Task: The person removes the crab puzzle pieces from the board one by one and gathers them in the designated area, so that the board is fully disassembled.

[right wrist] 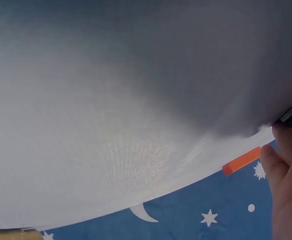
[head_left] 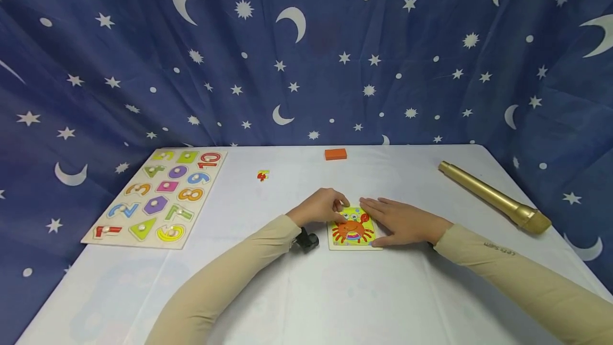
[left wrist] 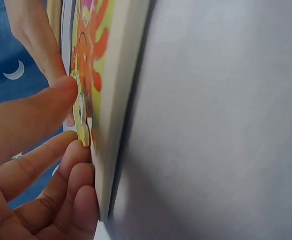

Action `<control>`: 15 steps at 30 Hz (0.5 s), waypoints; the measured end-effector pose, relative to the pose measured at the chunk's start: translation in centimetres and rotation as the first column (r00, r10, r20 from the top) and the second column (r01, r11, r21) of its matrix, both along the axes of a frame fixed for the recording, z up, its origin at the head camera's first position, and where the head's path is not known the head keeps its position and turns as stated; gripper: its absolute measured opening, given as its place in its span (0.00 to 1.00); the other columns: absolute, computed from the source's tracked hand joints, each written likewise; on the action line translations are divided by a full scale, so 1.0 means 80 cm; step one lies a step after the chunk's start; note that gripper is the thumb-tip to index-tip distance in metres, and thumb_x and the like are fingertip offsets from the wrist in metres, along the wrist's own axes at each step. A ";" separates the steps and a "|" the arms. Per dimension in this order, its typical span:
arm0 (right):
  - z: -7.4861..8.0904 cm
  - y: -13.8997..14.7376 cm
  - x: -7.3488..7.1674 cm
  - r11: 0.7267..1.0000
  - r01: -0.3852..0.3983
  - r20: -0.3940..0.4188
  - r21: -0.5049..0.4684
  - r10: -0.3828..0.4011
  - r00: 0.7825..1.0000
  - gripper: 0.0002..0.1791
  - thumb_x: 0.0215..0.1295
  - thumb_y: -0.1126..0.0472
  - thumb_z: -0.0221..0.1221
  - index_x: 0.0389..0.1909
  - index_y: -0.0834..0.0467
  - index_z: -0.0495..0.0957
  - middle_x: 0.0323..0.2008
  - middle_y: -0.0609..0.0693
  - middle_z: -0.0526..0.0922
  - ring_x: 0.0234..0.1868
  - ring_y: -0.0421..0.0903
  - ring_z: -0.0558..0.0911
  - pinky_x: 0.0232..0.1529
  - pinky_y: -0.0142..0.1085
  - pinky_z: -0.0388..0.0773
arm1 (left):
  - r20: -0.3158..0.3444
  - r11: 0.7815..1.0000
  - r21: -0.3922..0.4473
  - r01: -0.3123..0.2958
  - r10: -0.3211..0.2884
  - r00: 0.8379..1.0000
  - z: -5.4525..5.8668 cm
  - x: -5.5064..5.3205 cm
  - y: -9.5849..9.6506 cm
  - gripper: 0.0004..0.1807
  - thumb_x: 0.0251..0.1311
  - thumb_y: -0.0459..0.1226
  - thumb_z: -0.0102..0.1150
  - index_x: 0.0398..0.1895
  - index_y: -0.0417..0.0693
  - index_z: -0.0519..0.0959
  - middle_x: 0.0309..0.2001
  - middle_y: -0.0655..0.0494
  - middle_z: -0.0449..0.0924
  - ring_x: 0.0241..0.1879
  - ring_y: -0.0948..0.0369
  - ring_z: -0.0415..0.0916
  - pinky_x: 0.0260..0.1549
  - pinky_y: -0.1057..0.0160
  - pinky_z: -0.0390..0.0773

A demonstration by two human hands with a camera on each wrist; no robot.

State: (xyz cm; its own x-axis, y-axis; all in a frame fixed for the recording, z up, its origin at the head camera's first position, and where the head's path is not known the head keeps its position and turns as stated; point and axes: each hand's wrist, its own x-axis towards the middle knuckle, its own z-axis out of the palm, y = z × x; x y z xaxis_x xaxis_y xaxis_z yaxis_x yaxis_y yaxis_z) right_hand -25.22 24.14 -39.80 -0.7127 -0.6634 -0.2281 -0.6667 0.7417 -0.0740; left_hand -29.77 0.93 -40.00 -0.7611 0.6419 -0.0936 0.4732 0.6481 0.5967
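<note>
A small square crab puzzle (head_left: 353, 234) lies on the white table in front of the person. At its upper left corner, the left hand (head_left: 320, 207) pinches a thin yellow puzzle piece (left wrist: 82, 117) between thumb and fingers, the piece slightly tilted against the board. The right hand (head_left: 404, 221) lies along the board's right side, its fingers extended and touching that edge. Farther back and to the left lies a loose red and yellow puzzle piece (head_left: 263, 175). In the right wrist view only part of the right hand (right wrist: 289, 180) shows.
A wooden number and shape board (head_left: 193, 209) with knobbed pieces lies at the left. An orange block (head_left: 336, 154) sits near the back edge. On the right is a gold microphone-shaped object (head_left: 493, 196). A blue star-and-moon curtain (head_left: 325, 84) hangs behind the table.
</note>
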 end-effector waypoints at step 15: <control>0.003 -0.006 0.003 0.999 -0.035 -0.061 0.028 0.036 0.997 0.55 0.55 0.24 0.46 0.72 0.60 0.52 0.73 0.55 0.55 0.70 0.54 0.62 0.68 0.50 0.59 | -0.008 1.000 0.000 -0.008 0.008 1.000 0.004 0.005 0.003 0.20 0.47 0.36 0.71 0.46 0.42 0.81 0.28 0.57 0.76 0.28 0.67 0.67 0.28 0.75 0.67</control>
State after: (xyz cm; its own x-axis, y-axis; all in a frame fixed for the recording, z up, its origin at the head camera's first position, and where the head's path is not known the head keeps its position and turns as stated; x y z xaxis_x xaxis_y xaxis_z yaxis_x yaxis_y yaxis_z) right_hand -24.98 23.63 -39.58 -0.7020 -0.6826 -0.2029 -0.6953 0.7187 -0.0123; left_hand -29.34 1.15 -39.65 -0.7666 0.6361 -0.0879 0.4729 0.6518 0.5929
